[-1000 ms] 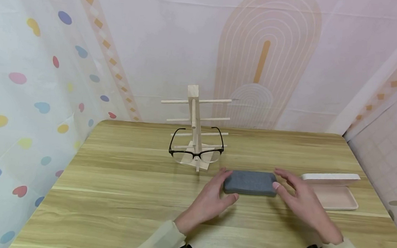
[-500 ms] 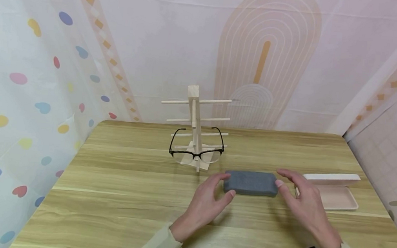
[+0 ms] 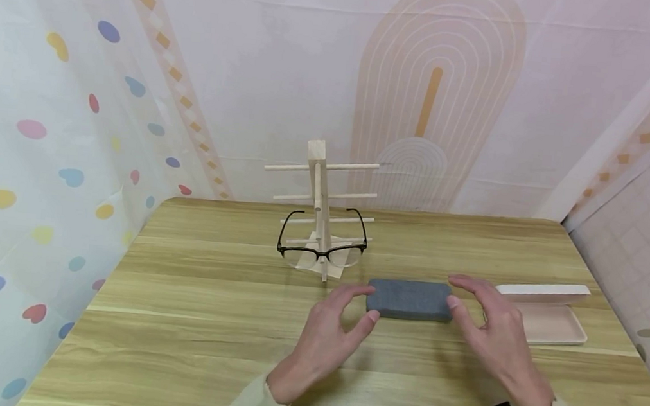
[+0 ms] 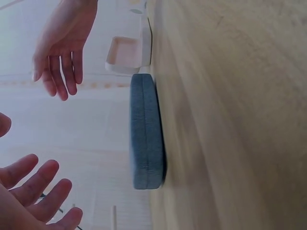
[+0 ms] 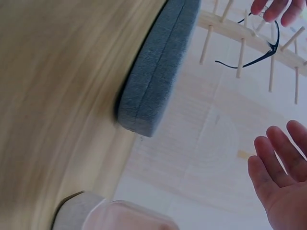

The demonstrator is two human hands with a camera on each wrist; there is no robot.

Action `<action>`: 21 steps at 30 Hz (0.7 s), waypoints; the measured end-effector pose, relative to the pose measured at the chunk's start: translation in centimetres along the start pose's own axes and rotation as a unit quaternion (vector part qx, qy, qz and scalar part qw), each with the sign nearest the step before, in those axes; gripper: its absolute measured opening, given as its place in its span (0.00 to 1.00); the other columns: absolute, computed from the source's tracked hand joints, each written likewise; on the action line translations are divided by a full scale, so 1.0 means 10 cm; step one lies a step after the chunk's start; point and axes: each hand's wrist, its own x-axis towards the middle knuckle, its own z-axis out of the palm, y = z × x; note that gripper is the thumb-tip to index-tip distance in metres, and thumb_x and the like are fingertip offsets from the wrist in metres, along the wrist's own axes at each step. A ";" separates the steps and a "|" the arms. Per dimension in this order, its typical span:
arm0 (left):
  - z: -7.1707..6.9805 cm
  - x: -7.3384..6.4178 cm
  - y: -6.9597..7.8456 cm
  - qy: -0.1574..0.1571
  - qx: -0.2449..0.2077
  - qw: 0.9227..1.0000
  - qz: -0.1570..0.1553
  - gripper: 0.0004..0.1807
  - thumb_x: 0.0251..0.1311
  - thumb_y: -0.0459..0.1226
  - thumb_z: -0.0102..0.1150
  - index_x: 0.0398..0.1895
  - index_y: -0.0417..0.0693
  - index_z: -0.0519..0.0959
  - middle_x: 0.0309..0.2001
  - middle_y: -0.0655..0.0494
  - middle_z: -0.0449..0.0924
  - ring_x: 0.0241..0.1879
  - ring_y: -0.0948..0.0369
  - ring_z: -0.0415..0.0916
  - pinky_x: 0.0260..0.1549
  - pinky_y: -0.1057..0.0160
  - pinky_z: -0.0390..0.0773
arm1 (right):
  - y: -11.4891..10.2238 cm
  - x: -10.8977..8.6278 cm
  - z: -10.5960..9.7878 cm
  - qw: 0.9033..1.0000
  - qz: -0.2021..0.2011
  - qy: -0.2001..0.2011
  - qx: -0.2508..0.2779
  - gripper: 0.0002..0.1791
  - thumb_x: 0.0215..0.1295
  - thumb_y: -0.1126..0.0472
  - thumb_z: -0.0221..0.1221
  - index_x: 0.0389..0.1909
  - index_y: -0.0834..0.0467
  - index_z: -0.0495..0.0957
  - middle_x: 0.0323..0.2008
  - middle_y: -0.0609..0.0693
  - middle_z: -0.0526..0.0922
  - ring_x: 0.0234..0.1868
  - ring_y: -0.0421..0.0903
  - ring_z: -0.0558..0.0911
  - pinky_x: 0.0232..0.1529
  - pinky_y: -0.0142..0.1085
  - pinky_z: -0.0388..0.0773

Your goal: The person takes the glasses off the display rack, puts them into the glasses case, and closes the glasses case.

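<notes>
A closed blue-grey glasses case (image 3: 409, 299) lies flat on the wooden table between the two hands. At its left end my left hand (image 3: 325, 338) hovers with fingers and thumb spread, holding nothing. My right hand (image 3: 496, 334) is at the other end, fingers extended and thumb overlapping the case's corner in the head view. Both wrist views show the hands held above the case (image 4: 146, 134), apart from it. Black-framed glasses (image 3: 322, 254) hang on a wooden rack (image 3: 320, 190) behind the left hand. To the right, a pale pink case (image 3: 552, 323) stands with its lid raised.
The wooden table (image 3: 187, 320) reaches back to a patterned cloth (image 3: 290, 64) hung as a backdrop. Thin pegs stick out sideways and forward from the rack. The pink case's raised lid (image 3: 546, 291) stands close beside the right hand.
My left hand has drawn back a little to the lower left, away from the grey case. The right hand has shifted slightly. The case stays in nearly the same spot.
</notes>
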 end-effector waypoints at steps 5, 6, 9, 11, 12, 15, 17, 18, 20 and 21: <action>-0.07 -0.01 0.01 0.017 0.002 1.000 0.011 0.23 0.69 0.47 0.62 0.63 0.49 0.80 0.63 0.50 0.80 0.65 0.51 0.75 0.63 0.43 0.74 | -0.05 0.03 0.01 1.000 -0.014 0.007 0.005 0.18 0.64 0.67 0.64 0.55 0.62 0.83 0.53 0.59 0.86 0.54 0.60 0.83 0.65 0.20 0.64; -0.08 -0.01 0.02 0.021 0.006 1.000 0.015 0.23 0.69 0.47 0.62 0.63 0.49 0.80 0.63 0.50 0.80 0.64 0.52 0.75 0.63 0.43 0.74 | -0.06 0.04 0.02 1.000 -0.018 0.008 0.006 0.18 0.64 0.67 0.64 0.55 0.62 0.83 0.53 0.59 0.86 0.54 0.60 0.83 0.65 0.20 0.64; -0.13 -0.02 0.03 0.033 0.023 0.999 0.032 0.23 0.68 0.47 0.62 0.62 0.48 0.80 0.62 0.52 0.81 0.63 0.53 0.76 0.62 0.44 0.75 | -0.09 0.06 0.03 1.000 -0.028 0.012 0.008 0.18 0.65 0.66 0.64 0.55 0.63 0.83 0.54 0.59 0.86 0.54 0.61 0.83 0.66 0.21 0.64; -0.17 -0.02 0.03 0.044 0.035 0.997 0.051 0.23 0.67 0.46 0.62 0.61 0.47 0.81 0.61 0.52 0.82 0.62 0.53 0.77 0.61 0.44 0.76 | -0.11 0.07 0.04 0.999 -0.033 0.011 0.011 0.18 0.65 0.65 0.64 0.56 0.63 0.83 0.54 0.59 0.86 0.55 0.60 0.83 0.66 0.22 0.65; -0.19 -0.02 0.03 0.050 0.039 0.996 0.062 0.22 0.66 0.45 0.63 0.61 0.46 0.81 0.60 0.52 0.82 0.61 0.53 0.77 0.61 0.45 0.77 | -0.12 0.08 0.05 0.999 -0.036 0.013 0.011 0.18 0.65 0.65 0.64 0.56 0.63 0.83 0.54 0.59 0.86 0.54 0.60 0.83 0.66 0.22 0.65; -0.26 -0.02 0.02 0.066 0.049 0.993 0.088 0.22 0.66 0.43 0.63 0.61 0.45 0.80 0.60 0.51 0.82 0.61 0.53 0.78 0.60 0.46 0.77 | -0.14 0.10 0.06 0.999 -0.042 0.011 0.018 0.19 0.64 0.64 0.63 0.56 0.63 0.83 0.55 0.59 0.85 0.55 0.60 0.83 0.66 0.23 0.66; -0.30 -0.02 0.01 0.076 0.050 0.991 0.099 0.23 0.65 0.43 0.63 0.61 0.45 0.80 0.60 0.51 0.82 0.61 0.52 0.78 0.60 0.46 0.77 | -0.16 0.12 0.08 0.999 -0.048 0.013 0.020 0.19 0.64 0.64 0.63 0.56 0.64 0.83 0.55 0.60 0.85 0.55 0.61 0.83 0.66 0.24 0.66; -0.32 -0.02 0.01 0.081 0.051 0.990 0.101 0.23 0.65 0.43 0.63 0.61 0.45 0.80 0.60 0.50 0.82 0.61 0.52 0.78 0.61 0.46 0.77 | -0.16 0.13 0.08 0.998 -0.051 0.014 0.019 0.19 0.64 0.63 0.63 0.56 0.64 0.83 0.55 0.60 0.85 0.55 0.61 0.83 0.67 0.24 0.66; -0.36 -0.02 -0.01 0.094 0.051 0.989 0.106 0.22 0.65 0.43 0.63 0.61 0.45 0.80 0.60 0.50 0.82 0.61 0.52 0.78 0.61 0.45 0.77 | -0.18 0.14 0.10 0.998 -0.052 0.014 0.019 0.19 0.65 0.62 0.63 0.56 0.64 0.83 0.55 0.60 0.85 0.56 0.61 0.83 0.67 0.24 0.65; -0.38 -0.02 -0.01 0.100 0.050 0.988 0.109 0.22 0.65 0.43 0.62 0.60 0.45 0.81 0.60 0.51 0.82 0.61 0.51 0.78 0.61 0.45 0.77 | -0.18 0.15 0.11 0.998 -0.055 0.015 0.019 0.19 0.65 0.61 0.63 0.56 0.64 0.83 0.55 0.60 0.85 0.56 0.61 0.82 0.67 0.24 0.65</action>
